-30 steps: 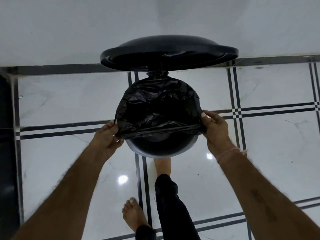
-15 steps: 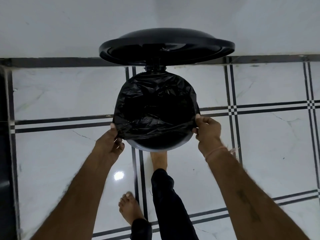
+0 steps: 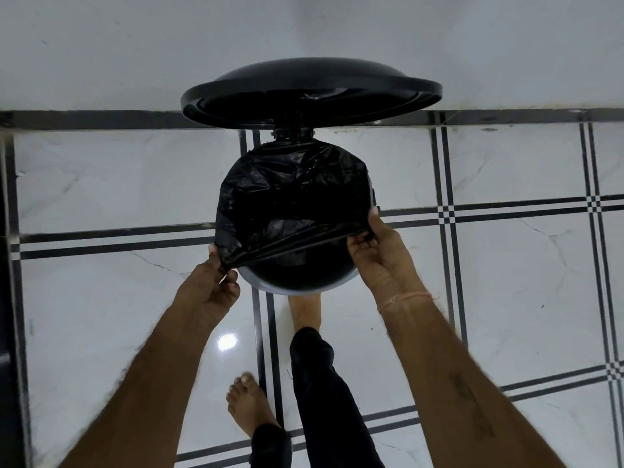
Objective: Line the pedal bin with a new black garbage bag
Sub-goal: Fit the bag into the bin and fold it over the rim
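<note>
Two hands pinch the crinkled black plastic garbage bag [image 3: 293, 201] mouth: left hand [image 3: 211, 288], right hand [image 3: 374, 251], stretching it over the round black pedal bin [image 3: 297, 282] near rim; raised lid [image 3: 310, 89] allows access

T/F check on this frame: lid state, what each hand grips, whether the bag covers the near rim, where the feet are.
1. The bin lid is shut. False: it stands raised open.
2. Both hands pinch the bag edge. True: left hand and right hand hold it taut between them.
3. The bag already wraps the near rim. False: that rim is still bare below the stretched edge.
4. One foot reaches under the bin front. True.
5. The right wrist is bare. False: it wears a thin thread.
</note>
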